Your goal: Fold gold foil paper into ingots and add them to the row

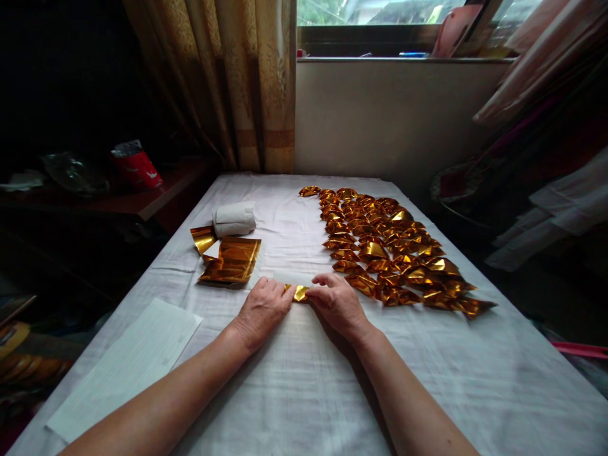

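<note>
Gold foil piece: a small, shiny piece [300, 293] on the white-covered bench [304, 392], between the two hands, its ends meeting the fingers of each.
Left hand: the left hand [266, 305] lies palm down, fingers together and bent over the foil's left end.
Right hand: the right hand [338, 306] arches in from the right, thumb at the foil's other end, forefinger reaching just beyond it.
Grip: fingertips partly hidden; I cannot tell whether either hand pinches or merely presses.
Forearms: both slant inward from the near edge.
White paper: a strip [292, 277] just beyond the foil.
Folded gold pieces: rows [373, 249] right of the hands.
</note>
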`<state>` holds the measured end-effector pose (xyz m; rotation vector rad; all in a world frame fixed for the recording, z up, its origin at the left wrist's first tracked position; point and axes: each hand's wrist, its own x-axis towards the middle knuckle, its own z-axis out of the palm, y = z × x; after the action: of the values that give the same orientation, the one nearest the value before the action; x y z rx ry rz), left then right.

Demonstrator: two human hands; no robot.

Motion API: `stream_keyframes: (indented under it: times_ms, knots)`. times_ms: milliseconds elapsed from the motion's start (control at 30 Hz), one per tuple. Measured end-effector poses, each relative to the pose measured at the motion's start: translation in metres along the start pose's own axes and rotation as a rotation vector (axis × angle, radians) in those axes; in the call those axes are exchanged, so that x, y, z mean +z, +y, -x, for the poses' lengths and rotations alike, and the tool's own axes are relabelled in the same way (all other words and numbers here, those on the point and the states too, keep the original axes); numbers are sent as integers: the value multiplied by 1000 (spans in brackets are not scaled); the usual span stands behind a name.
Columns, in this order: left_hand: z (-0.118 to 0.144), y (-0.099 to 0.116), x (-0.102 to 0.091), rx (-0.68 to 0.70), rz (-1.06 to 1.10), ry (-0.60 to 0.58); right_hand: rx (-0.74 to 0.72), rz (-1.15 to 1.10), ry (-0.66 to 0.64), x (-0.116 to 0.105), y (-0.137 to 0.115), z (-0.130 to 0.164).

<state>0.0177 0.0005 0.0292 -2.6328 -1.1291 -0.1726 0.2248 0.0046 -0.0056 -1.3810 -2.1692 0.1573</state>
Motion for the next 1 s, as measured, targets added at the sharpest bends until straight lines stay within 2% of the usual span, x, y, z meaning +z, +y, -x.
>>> stream_keyframes:
  times_ms: [200, 400, 633, 867, 1000]
  knots:
    - [16, 14, 6, -105, 106, 54, -72, -69, -55, -2, 5, 3]
    - [22, 14, 12, -111, 124, 98, 36, -133, -6, 2, 3, -1]
    - [24, 14, 19, -146, 266, 68, 155, -67, 26, 8, -8, -6]
    - [27, 10, 19, -126, 297, 86, 188, -26, 20, 9, -13, -7]
    - [26, 8, 14, -84, 303, 50, 189, -21, 29, 9, -14, -7]
